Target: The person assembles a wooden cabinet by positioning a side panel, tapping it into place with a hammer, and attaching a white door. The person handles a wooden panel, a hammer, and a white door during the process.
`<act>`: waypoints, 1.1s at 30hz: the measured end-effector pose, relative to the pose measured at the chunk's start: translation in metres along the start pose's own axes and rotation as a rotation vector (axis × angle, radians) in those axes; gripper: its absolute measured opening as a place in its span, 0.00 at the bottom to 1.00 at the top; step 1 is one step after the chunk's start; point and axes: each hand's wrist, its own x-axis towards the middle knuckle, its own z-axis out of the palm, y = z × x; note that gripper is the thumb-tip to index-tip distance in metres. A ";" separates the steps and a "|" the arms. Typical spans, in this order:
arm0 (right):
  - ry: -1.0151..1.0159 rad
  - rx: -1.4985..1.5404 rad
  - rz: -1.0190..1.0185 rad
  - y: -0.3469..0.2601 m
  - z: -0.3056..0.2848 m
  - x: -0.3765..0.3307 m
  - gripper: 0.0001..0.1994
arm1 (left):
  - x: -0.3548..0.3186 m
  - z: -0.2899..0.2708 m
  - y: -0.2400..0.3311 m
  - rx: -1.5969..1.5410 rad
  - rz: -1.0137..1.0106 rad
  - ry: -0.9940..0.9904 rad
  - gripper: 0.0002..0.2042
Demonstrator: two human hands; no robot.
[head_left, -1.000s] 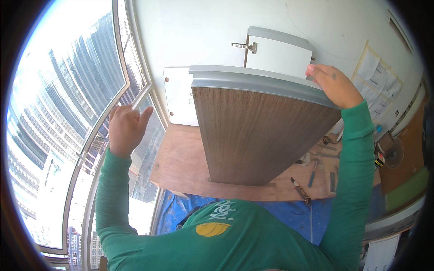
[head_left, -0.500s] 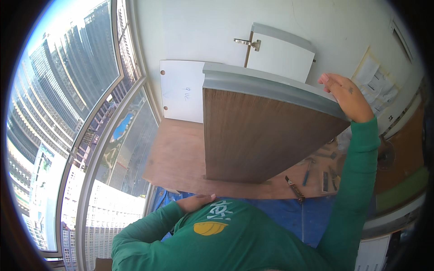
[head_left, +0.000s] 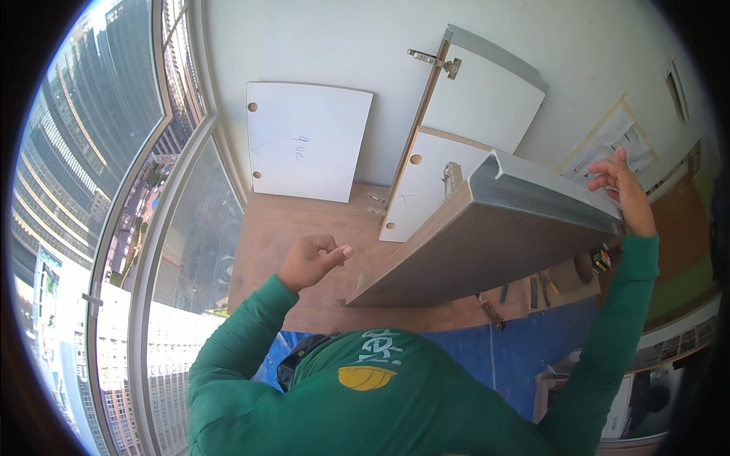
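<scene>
A brown wood-grain cabinet door (head_left: 464, 258) with a grey metal edge profile stands tilted on the worktable. A metal hinge (head_left: 452, 179) sticks up from behind its left edge. My left hand (head_left: 312, 262) hovers over the table left of the door, touching nothing; its fingers curl loosely with the thumb apart. By the profile's right end is my right hand (head_left: 625, 190), fingers spread and nothing in them. Its wrist overlaps the door's corner, so whether it touches the door I cannot tell.
White panels lean on the wall: one with two holes (head_left: 308, 140), another with hinges (head_left: 487, 95). A utility knife (head_left: 492, 311) and other tools lie on the wooden tabletop (head_left: 266, 235) near its front edge. Blue sheeting (head_left: 464, 353) shows below. A window (head_left: 205, 228) runs along the left.
The door has turned and tilted, its left end swinging right and showing its side edge. My left hand has risen from the table's front edge. The right hand has shifted right, fingers spreading.
</scene>
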 end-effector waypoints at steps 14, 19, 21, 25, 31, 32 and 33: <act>-0.050 -0.102 -0.040 -0.006 0.010 0.021 0.34 | 0.276 0.067 0.059 0.448 0.628 -0.041 0.16; -0.061 -0.135 -0.033 -0.009 0.006 0.024 0.33 | 0.363 0.115 0.072 0.886 0.569 0.066 0.22; -0.060 -0.119 -0.046 -0.007 0.012 0.025 0.33 | 0.382 0.120 0.063 1.006 0.439 0.131 0.24; -0.058 -0.177 -0.037 -0.007 0.007 0.016 0.34 | 0.388 0.135 0.067 1.067 0.409 0.101 0.21; -0.010 -0.179 -0.040 -0.007 0.010 0.012 0.34 | 0.406 0.141 0.080 1.146 0.448 -0.037 0.21; -0.008 -0.181 -0.040 -0.007 0.010 0.013 0.33 | 0.411 0.150 0.081 1.089 0.409 -0.050 0.20; -0.006 -0.183 -0.039 -0.008 0.010 0.014 0.33 | 0.415 0.158 0.082 1.032 0.370 -0.065 0.19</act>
